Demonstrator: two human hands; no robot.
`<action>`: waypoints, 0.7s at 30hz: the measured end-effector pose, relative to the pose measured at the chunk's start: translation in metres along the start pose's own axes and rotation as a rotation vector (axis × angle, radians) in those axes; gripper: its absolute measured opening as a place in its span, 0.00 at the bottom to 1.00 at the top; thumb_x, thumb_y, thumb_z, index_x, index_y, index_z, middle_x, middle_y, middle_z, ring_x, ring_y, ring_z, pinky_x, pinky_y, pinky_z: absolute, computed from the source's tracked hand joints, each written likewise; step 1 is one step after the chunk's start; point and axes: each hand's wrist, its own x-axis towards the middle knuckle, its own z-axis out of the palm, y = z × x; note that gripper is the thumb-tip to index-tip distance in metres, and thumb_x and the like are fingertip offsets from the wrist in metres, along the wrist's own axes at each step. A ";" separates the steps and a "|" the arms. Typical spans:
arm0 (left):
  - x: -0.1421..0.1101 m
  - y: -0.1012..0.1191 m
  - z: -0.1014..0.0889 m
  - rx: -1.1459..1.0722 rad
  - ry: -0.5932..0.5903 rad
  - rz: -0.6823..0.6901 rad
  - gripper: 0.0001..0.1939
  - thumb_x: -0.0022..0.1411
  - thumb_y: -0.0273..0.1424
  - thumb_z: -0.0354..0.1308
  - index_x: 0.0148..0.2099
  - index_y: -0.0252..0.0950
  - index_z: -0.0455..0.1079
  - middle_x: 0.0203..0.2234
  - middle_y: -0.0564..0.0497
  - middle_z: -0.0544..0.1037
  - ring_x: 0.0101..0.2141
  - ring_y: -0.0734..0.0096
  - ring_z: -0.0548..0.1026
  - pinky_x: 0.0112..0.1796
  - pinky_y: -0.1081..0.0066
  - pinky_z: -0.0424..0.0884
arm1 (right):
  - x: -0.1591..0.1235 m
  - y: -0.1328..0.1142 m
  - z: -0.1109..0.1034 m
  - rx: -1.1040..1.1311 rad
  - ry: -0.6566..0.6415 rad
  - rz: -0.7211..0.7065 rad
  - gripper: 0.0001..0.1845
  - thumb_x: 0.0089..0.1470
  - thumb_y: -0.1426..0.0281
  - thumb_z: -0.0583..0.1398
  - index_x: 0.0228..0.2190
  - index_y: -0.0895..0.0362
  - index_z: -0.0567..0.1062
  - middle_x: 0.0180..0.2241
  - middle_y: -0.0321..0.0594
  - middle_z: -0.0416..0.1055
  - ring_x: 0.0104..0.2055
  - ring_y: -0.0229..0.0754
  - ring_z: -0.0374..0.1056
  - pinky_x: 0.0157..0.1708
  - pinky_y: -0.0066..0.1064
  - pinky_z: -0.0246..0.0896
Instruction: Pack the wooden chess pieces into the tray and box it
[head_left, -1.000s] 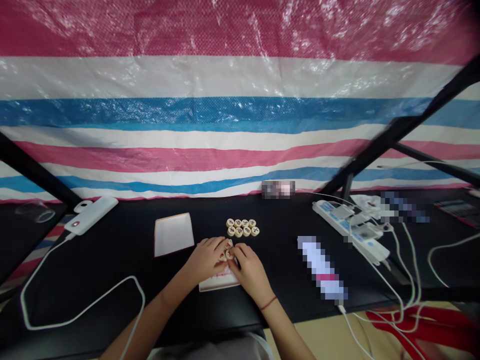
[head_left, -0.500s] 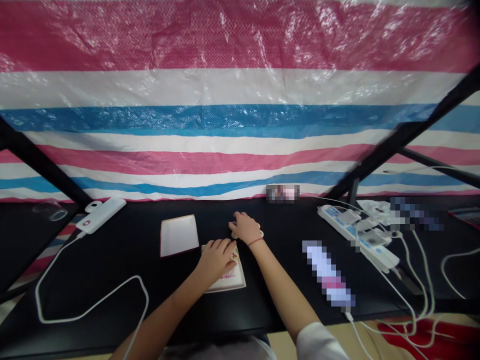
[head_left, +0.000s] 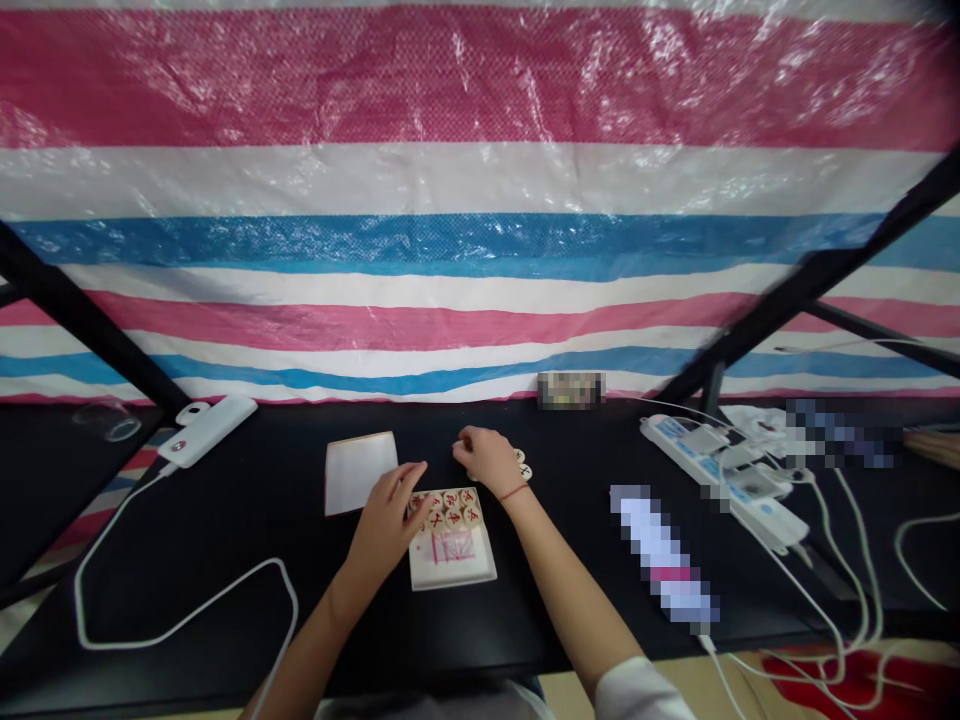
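Left hand [head_left: 386, 520] slid off box [head_left: 452, 545] | box lengthwise, pointing away

Lighting even and fairly bright, diffuse, from above and behind the striped tarp [head_left: 480, 200], which shows speckled glare across its upper bands. Black table [head_left: 225, 520] reads dark with faint sheen; shadows soft, weak under both hands. Strong wide-angle bowing: stripes and frame bars curve toward left and right edges. Corners slightly soft. Several patches right of centre are pixelated. Centre sharp.
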 end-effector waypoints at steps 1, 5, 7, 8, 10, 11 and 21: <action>-0.001 -0.002 -0.003 -0.023 0.019 -0.047 0.21 0.67 0.35 0.50 0.61 0.40 0.60 0.51 0.44 0.71 0.52 0.62 0.70 0.53 0.60 0.68 | -0.007 -0.003 -0.001 0.101 0.007 -0.064 0.12 0.58 0.66 0.56 0.40 0.55 0.76 0.35 0.41 0.77 0.38 0.41 0.73 0.37 0.27 0.61; -0.006 -0.003 -0.011 -0.126 -0.018 -0.125 0.20 0.66 0.34 0.52 0.59 0.43 0.62 0.51 0.48 0.72 0.51 0.65 0.72 0.52 0.64 0.69 | -0.036 -0.017 0.006 0.646 -0.031 -0.266 0.13 0.53 0.62 0.61 0.38 0.56 0.76 0.30 0.36 0.76 0.29 0.36 0.70 0.30 0.25 0.62; -0.009 -0.002 -0.013 -0.170 -0.056 -0.128 0.17 0.66 0.34 0.52 0.56 0.43 0.65 0.48 0.49 0.74 0.48 0.66 0.74 0.51 0.65 0.71 | -0.046 -0.021 0.013 0.798 -0.052 -0.265 0.13 0.52 0.63 0.62 0.38 0.57 0.76 0.31 0.37 0.76 0.28 0.35 0.69 0.29 0.25 0.62; -0.011 0.000 -0.014 -0.188 -0.067 -0.133 0.16 0.65 0.34 0.52 0.54 0.42 0.67 0.47 0.49 0.75 0.48 0.66 0.75 0.50 0.65 0.71 | -0.050 -0.023 0.016 0.849 -0.060 -0.259 0.13 0.51 0.63 0.62 0.37 0.57 0.76 0.31 0.37 0.77 0.28 0.35 0.68 0.29 0.25 0.62; -0.013 0.004 -0.015 -0.216 -0.082 -0.152 0.15 0.64 0.34 0.53 0.53 0.41 0.67 0.46 0.48 0.75 0.47 0.65 0.75 0.50 0.64 0.71 | -0.054 -0.025 0.022 0.917 -0.082 -0.246 0.13 0.50 0.63 0.63 0.36 0.57 0.77 0.29 0.37 0.76 0.27 0.35 0.68 0.28 0.25 0.61; -0.015 0.006 -0.016 -0.227 -0.088 -0.162 0.14 0.64 0.33 0.53 0.52 0.41 0.67 0.46 0.48 0.75 0.47 0.65 0.75 0.50 0.63 0.71 | -0.055 -0.025 0.024 0.939 -0.097 -0.242 0.13 0.50 0.63 0.63 0.35 0.57 0.77 0.27 0.36 0.75 0.26 0.34 0.67 0.27 0.25 0.61; -0.033 0.006 -0.028 -0.224 -0.013 -0.251 0.04 0.61 0.31 0.55 0.38 0.38 0.67 0.38 0.49 0.76 0.37 0.68 0.76 0.39 0.68 0.75 | -0.052 0.009 0.026 1.178 -0.003 -0.068 0.19 0.48 0.56 0.64 0.36 0.58 0.74 0.26 0.35 0.72 0.24 0.34 0.65 0.25 0.27 0.60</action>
